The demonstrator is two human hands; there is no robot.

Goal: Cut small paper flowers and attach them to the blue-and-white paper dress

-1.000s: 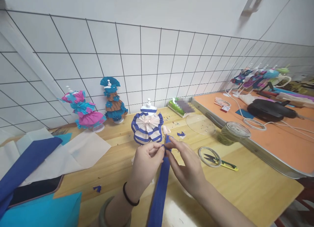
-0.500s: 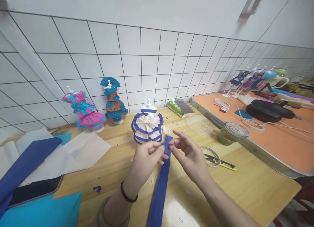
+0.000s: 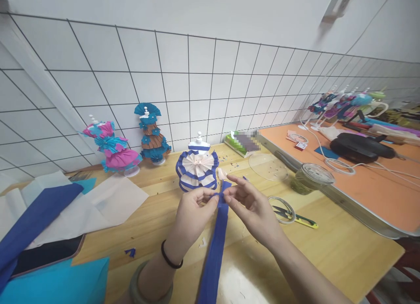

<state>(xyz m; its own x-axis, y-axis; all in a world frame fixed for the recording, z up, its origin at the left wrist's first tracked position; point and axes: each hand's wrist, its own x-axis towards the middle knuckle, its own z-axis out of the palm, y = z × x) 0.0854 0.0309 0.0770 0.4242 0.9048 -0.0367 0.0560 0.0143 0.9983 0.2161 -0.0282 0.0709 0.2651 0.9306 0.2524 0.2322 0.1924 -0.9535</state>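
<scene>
My left hand (image 3: 196, 214) and my right hand (image 3: 254, 210) meet over the table, each pinching a small blue crepe paper piece (image 3: 221, 200) between thumb and fingertips. Beneath it a long blue crepe paper strip (image 3: 212, 256) runs toward me along the tabletop. Just behind my hands stands a mini dress form (image 3: 198, 162) in a pleated cream paper dress with blue edging. A dark band circles my left wrist. The fingertips partly cover the small piece, so its exact shape is unclear.
At left lie cream paper sheets (image 3: 121, 199), folded blue paper (image 3: 42, 216) and turquoise paper (image 3: 59, 282). Two other dressed forms (image 3: 114, 151) stand by the tiled wall. Scissors (image 3: 303, 221), a tape roll (image 3: 274, 203) and a lidded jar (image 3: 310, 179) are at right, beside an orange board (image 3: 377, 186).
The small blue piece has shifted a little between my fingertips, and my right fingertips have come slightly closer to the left ones. Other things stay where they were.
</scene>
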